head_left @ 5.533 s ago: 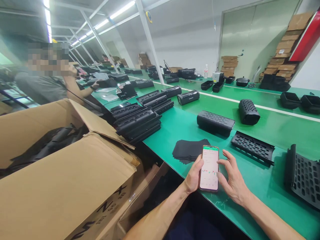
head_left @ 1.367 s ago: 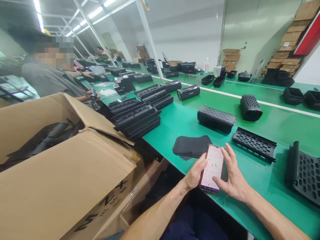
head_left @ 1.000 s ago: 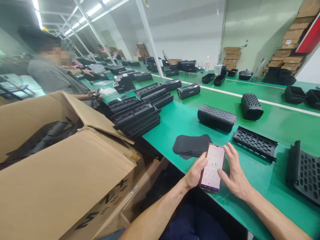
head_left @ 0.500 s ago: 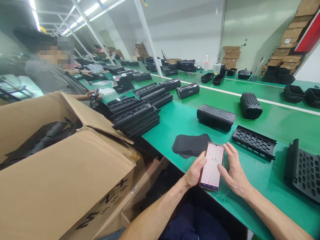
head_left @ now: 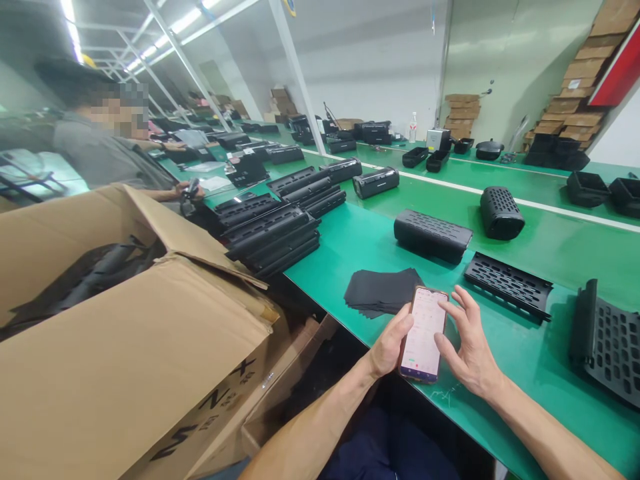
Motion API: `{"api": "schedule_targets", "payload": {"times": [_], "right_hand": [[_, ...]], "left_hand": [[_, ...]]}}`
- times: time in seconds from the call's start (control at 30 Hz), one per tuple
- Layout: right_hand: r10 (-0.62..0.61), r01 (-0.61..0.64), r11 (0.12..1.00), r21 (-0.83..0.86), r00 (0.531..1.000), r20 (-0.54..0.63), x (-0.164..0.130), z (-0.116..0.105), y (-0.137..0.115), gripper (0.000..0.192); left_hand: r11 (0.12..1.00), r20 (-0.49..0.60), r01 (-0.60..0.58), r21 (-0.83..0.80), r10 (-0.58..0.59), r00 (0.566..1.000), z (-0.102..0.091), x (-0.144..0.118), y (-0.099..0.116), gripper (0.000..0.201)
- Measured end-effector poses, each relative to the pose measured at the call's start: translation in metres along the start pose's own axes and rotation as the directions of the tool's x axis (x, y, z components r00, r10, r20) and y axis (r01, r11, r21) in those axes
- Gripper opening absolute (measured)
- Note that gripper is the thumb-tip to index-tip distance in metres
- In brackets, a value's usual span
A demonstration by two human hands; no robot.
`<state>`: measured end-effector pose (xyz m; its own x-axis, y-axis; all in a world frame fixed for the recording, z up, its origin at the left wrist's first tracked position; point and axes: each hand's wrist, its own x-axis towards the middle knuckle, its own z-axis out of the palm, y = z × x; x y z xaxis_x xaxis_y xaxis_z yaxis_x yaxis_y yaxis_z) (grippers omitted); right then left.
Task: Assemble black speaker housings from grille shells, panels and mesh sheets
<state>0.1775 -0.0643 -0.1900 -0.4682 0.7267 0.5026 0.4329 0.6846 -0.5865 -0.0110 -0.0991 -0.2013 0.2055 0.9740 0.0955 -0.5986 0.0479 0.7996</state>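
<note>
A long green table [head_left: 550, 260] runs in front of me. On my left stands a big open cardboard box [head_left: 125, 360] with dark parts inside. Past the box, another person [head_left: 107, 157] in a grey top works at the same table. Near that person is a stack of long black covers [head_left: 273, 237]. On my far right lies a black panel with holes [head_left: 610, 350]. Farther out sits a long black speaker body [head_left: 433, 235], and a short round one [head_left: 501, 213] stands beside it. A flat black grille [head_left: 507, 285] lies just past my right hand. A pile of thin black sheets [head_left: 381, 292] lies just behind my phone.

My left hand [head_left: 389, 347] is wrapped around the phone's left edge, thumb on the side, so those fingers are curled and holding it. The phone [head_left: 424, 333] is at the near edge of the table, tilted up, its screen lit pale pink. My right hand [head_left: 467, 350] is beside it with fingers loosely spread, holding nothing, and the thumb reaches to the screen.
</note>
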Motion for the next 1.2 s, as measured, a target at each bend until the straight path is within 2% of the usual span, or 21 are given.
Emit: {"api": "schedule_targets", "payload": {"times": [0.1,0.17,0.23,0.4,0.8,1.2], "right_hand": [[-0.079,0.078,0.997,-0.017,0.997,-0.008,-0.0002,-0.0022,-0.0019,0.022],[-0.129,0.129,0.992,0.002,0.992,-0.006,-0.0002,-0.0041,-0.0030,0.017],[-0.138,0.138,0.990,0.024,0.990,-0.008,-0.0004,-0.0054,-0.0036,0.017],[-0.067,0.068,0.998,0.018,0.997,-0.024,-0.0010,-0.0046,-0.0019,0.018],[-0.065,0.068,0.994,-0.088,0.997,0.044,-0.0013,0.0010,0.0000,0.041],[0.013,-0.014,1.000,0.027,1.000,0.011,-0.0016,-0.0011,0.0035,0.040]], "left_hand": [[1.000,0.004,0.006,-0.014,-0.006,1.000,0.0003,-0.0001,-0.0003,0.054],[1.000,0.007,0.004,-0.019,-0.004,1.000,0.0005,-0.0002,-0.0004,0.054],[1.000,0.004,-0.001,-0.019,0.001,1.000,0.0003,-0.0003,-0.0006,0.053],[1.000,-0.005,0.000,-0.020,0.000,1.000,-0.0006,0.0000,-0.0016,0.053],[1.000,-0.005,0.007,-0.030,-0.007,1.000,-0.0002,-0.0003,-0.0016,0.052],[1.000,-0.020,0.022,0.009,-0.022,1.000,-0.0012,-0.0008,-0.0007,0.060]]}}
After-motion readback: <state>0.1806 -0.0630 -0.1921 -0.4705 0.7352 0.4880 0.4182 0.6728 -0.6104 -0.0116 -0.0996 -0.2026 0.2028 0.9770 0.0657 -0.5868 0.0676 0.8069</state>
